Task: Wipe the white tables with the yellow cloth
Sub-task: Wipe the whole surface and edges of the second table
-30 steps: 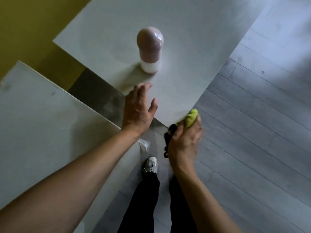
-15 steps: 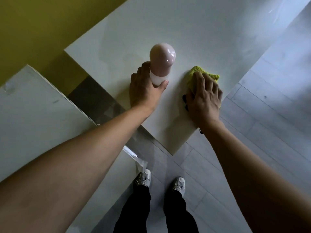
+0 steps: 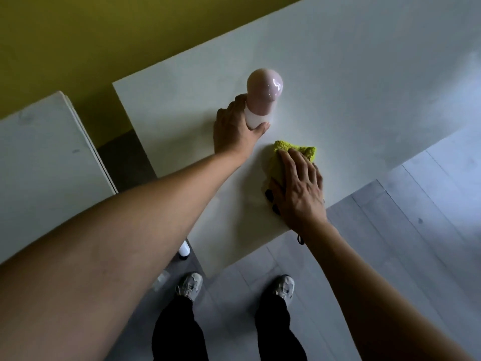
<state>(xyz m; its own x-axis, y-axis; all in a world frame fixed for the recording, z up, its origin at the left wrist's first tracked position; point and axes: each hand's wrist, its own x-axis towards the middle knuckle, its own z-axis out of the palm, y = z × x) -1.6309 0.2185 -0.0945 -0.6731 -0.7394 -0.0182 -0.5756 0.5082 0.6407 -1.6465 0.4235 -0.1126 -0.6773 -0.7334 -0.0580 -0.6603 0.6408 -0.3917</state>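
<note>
- A second white desk stands to the left of the lamp, across a dark gap. The cloth is nowhere near it, so I think it has not been wiped yet.
- The left hand holds the white base of the pink lamp. Its fingers curl round the far side and the thumb lies across the front. The lamp stands straight up on the big white desk.
- The yellow cloth lies on the big desk, just right of the lamp and a bit nearer the person. It is bunched up.
- The right hand presses flat on top of the cloth. Its fingers are straight and spread a little, not curled.
- Right of the lamp, the big desk runs on a long way with no cloth on it. I think the wiping of this desk has only just begun, and most of it is left. The spot under the lamp is left too.
- Change: one second ago the left hand was open and reaching for the lamp, and the right hand held the cloth squeezed up off the desk corner. Half a second ago both hands had landed. Since then the cloth has slid a little nearer the person, away from the lamp.
</note>
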